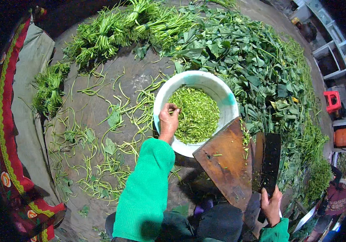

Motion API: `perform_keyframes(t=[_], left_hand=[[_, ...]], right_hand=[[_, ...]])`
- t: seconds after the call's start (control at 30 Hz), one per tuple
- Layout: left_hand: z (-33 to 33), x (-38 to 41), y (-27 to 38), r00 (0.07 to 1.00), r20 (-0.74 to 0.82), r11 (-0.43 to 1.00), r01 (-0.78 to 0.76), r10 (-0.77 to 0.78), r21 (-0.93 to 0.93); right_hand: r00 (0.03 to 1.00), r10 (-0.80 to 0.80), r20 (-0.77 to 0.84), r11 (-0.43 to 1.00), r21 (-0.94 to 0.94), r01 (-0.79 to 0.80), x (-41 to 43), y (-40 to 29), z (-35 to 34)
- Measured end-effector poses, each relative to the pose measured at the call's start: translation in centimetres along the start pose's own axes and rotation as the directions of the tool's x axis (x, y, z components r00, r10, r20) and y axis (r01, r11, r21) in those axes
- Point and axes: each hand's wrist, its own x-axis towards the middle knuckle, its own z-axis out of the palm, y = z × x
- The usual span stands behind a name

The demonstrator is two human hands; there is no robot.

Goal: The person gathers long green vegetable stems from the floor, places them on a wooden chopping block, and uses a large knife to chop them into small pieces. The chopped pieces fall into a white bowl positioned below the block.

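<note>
A white plastic basin (227, 118) stands in front of me, partly filled with chopped green stems (198, 116). Over its left side, my left hand (169, 119) has thumb and fingers pinched together, and a bit of green stem shows at the fingertips. My right hand (271, 204) grips a cleaver (271, 161) with a wide dark blade, held pointing away from me at the lower right. Left of the blade, a worn wooden board (227, 163) reaches to the basin's rim, with stem pieces scattered on it.
Tied bundles of green stems (106, 36) lie at the far left, and a heap of leafy greens (251, 66) curves around the right. Loose stems (106, 172) litter the floor. At the right edge are a red stool (332, 101), an orange gas cylinder (344, 136) and another person (336, 196).
</note>
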Motion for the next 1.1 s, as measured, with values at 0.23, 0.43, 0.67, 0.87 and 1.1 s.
perform_keyframes(t=[0.23,0.43,0.67,0.87,1.1], left_hand=[[-0.9,-0.1,-0.6,0.986,0.049,0.959,0.143,-0.159,0.246],[3.1,-2.9,0.3,0.982,0.084,0.842,0.097,-0.166,0.531],[0.6,-1.6,0.5,0.991,0.135,0.989,-0.018,-0.003,0.149],[2.0,-5.5,0.9,0.802,0.520,0.583,-0.582,0.295,0.567],[2.2,-4.5,-1.9,0.869,0.467,0.752,-0.418,0.167,0.510]], right_hand=[[1.000,0.023,0.008,0.999,-0.039,-0.023,-0.2,0.5,0.2],[1.000,-0.024,-0.012,0.996,-0.085,0.023,-0.3,1.0,0.4],[0.997,0.069,0.025,0.996,-0.053,-0.067,-0.4,0.9,0.3],[0.997,-0.033,-0.067,0.989,-0.146,0.023,-1.1,1.7,0.8],[0.985,-0.111,-0.132,0.975,-0.208,0.082,-0.7,1.6,1.1]])
